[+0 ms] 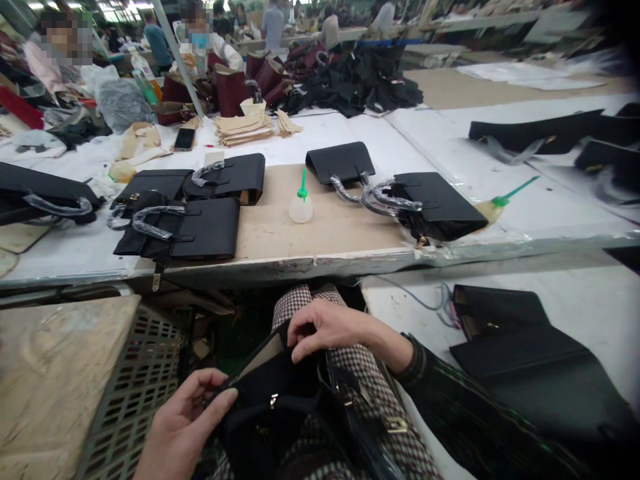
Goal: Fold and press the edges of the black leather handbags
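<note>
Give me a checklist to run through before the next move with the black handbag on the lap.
1. Left hand pinching the black handbag at its near edge: ok.
2. Right hand curled over the bag's top edge: ok.
3. Bag supported on the lap, not hanging free: ok.
4. Gold clasp fastened: cannot tell.
5. Squeeze bottle upright on the table, apart from the handbags there: ok.
</note>
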Demonstrator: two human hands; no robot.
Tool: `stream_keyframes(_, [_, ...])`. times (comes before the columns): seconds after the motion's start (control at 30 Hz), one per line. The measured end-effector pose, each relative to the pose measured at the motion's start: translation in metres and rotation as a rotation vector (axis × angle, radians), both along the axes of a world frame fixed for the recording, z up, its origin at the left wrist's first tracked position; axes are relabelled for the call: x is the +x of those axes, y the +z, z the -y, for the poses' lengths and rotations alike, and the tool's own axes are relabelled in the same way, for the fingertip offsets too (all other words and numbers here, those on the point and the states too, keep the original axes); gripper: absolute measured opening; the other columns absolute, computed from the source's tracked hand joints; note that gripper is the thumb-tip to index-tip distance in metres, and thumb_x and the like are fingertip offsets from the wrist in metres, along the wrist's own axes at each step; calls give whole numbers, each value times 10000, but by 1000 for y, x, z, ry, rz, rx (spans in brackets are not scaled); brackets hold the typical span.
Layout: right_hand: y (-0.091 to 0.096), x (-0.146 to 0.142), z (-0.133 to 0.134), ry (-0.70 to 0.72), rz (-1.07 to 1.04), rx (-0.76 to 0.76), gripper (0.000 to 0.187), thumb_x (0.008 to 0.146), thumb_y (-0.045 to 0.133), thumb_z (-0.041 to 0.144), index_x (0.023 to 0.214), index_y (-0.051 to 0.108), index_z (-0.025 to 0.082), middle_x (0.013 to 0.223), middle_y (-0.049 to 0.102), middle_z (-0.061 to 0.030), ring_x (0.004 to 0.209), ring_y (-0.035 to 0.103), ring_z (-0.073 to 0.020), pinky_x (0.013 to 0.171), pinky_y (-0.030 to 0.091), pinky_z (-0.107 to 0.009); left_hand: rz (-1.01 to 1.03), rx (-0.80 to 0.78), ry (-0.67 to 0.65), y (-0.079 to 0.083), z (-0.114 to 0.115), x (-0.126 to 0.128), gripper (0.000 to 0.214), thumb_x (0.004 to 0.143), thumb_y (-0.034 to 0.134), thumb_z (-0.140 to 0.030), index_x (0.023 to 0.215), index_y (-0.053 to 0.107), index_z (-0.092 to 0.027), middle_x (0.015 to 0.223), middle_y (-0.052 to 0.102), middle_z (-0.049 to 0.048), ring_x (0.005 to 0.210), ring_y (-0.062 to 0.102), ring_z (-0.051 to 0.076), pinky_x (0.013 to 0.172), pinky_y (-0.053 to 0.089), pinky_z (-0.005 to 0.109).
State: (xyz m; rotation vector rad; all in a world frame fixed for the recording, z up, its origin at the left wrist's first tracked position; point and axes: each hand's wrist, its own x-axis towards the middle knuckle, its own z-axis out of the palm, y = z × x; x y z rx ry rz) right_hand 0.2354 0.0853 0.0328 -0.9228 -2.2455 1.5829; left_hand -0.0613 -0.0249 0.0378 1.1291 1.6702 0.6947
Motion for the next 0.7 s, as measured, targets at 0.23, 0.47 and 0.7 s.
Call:
stream_keyframes(0.23, [-11, -17, 8, -176, 118, 324, 176, 864, 670, 339, 812, 724, 180, 820, 683, -18, 789, 611, -147, 725, 433, -248, 56, -43, 44, 6, 3, 8, 448, 627, 815, -500, 929, 727, -181, 858, 748, 38, 780, 690, 202, 673, 565, 207])
stream_keyframes(0.47, [-22, -29, 10, -238, 13, 417, 137, 813, 707, 236, 698, 672, 169, 1222, 668, -58, 1073, 610, -196, 941, 431, -308, 33, -45, 12, 6, 3, 5, 479, 627, 803, -529, 934, 731, -168, 884, 757, 61, 800, 709, 231, 670, 585, 232])
stream_keyframes(0.7, [-23, -34, 9, -271, 106, 305, 117, 832, 649, 212, 905, 740, 199, 902, 762, -27, 864, 687, -168, 803, 464, -255, 15, -14, 12, 11, 1, 7, 472, 637, 789, -549, 910, 747, -167, 844, 762, 58, 795, 718, 238, 668, 585, 237])
